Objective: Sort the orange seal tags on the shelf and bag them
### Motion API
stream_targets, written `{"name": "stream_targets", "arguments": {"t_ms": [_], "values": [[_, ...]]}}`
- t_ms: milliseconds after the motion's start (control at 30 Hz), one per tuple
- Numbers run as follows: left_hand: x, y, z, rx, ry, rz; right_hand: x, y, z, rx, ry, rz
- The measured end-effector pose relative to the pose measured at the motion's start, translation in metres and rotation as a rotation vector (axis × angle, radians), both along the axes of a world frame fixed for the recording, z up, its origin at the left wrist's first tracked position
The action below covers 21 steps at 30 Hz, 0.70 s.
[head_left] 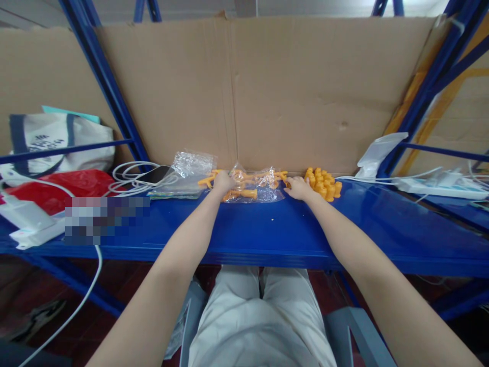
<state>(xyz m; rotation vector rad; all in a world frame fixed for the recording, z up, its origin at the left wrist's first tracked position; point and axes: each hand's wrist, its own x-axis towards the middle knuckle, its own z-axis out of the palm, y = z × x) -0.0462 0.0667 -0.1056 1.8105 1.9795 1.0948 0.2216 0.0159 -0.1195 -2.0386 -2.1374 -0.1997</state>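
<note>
My left hand reaches to the back of the blue table, over a yellow-orange plastic part that sticks out at its left; its fingertips are hidden. My right hand has its fingers closed around a small yellow-orange plastic piece. Between both hands lies a clear plastic bag with several yellow-orange parts in or under it; the shiny film blurs which. Just right of my right hand stands a cluster of small yellow-orange pieces, packed close together.
Left of my hands are flat clear bags, a dark phone, coiled white cables and a red bag. A cardboard sheet stands behind the table. Power strips lie right. Blue posts frame both sides.
</note>
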Motion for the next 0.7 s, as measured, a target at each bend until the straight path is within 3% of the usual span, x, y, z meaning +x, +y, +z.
{"name": "stream_targets", "arguments": {"t_ms": [267,500,600,700], "values": [[0.005,0.006,-0.010,-0.023,-0.113,-0.070,-0.006,-0.006,0.008,0.034,-0.028,-0.024],[0.001,0.014,-0.012,0.007,-0.103,-0.025,-0.008,-0.005,0.007,0.063,0.085,-0.081],[-0.001,0.018,-0.014,0.042,-0.110,-0.027,0.001,0.003,0.004,0.176,0.226,-0.060],[-0.001,0.022,-0.017,0.040,-0.131,-0.034,0.013,0.014,0.003,0.357,0.505,-0.065]]}}
